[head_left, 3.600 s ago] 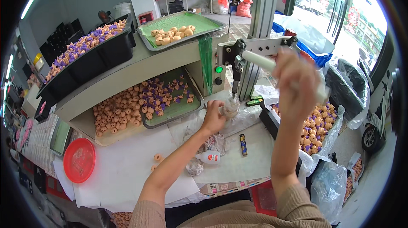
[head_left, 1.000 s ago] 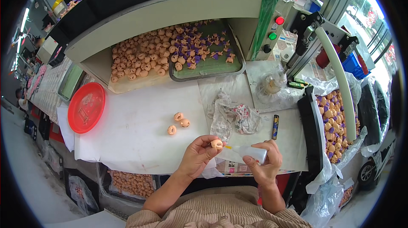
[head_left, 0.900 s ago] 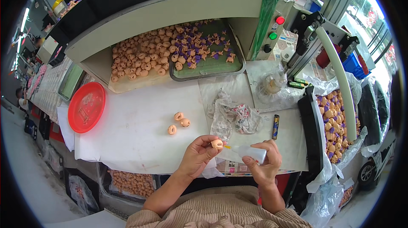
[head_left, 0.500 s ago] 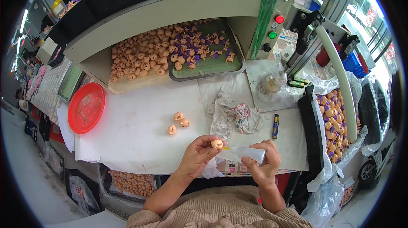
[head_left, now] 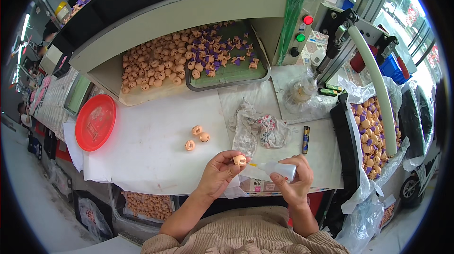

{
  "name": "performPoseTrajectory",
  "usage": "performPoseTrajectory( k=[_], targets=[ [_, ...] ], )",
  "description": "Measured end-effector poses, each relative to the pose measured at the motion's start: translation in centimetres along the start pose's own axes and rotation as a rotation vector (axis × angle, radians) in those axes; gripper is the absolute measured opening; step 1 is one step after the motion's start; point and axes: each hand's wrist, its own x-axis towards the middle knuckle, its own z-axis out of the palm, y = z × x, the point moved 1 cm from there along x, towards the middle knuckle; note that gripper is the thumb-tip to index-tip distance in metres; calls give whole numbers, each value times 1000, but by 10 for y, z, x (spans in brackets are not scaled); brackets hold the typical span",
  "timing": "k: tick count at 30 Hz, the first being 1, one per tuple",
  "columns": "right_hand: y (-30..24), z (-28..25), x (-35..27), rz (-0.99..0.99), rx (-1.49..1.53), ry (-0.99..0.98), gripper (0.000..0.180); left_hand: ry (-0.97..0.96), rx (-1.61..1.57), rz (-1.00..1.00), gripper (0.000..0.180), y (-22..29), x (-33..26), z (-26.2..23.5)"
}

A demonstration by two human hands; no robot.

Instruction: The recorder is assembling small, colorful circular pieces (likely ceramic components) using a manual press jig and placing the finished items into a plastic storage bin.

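Note:
Pinched in the fingertips of my left hand (head_left: pixel 221 172) is a small peach-coloured doll head (head_left: pixel 240 161) with an opening in its side. My right hand (head_left: pixel 294 180) is wrapped round a pale squeeze bottle (head_left: pixel 280 170), tilted nearly flat. The bottle's yellow nozzle (head_left: pixel 254 164) points left at the doll head, with a small gap between tip and head. Three more hollow doll heads (head_left: pixel 204 137) lie together on the white sheet (head_left: pixel 142 145), beyond my left hand.
A red plastic dish (head_left: pixel 95 122) sits at the left. Under the shelf are piled doll heads (head_left: pixel 156 60) and a green tray (head_left: pixel 227 75) of purple-and-peach figure parts. A crumpled cloth (head_left: pixel 272 133), a marker-like tube (head_left: pixel 306 139), a lever press (head_left: pixel 338 41) and a filled black crate (head_left: pixel 347 145) stand right.
The nozzle tip and the doll head have drawn slightly apart. Both hands keep their holds, and the whole view has shifted a little.

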Motion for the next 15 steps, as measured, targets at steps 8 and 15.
performPoseTrajectory(
  k=[8,15],
  targets=[
    [10,2,-3,84,131,59,32,-2,-34,4,33,6,-5,0],
    [33,29,8,205,51,-68,28,52,-104,-2,32,31,-26,-9]
  ],
)
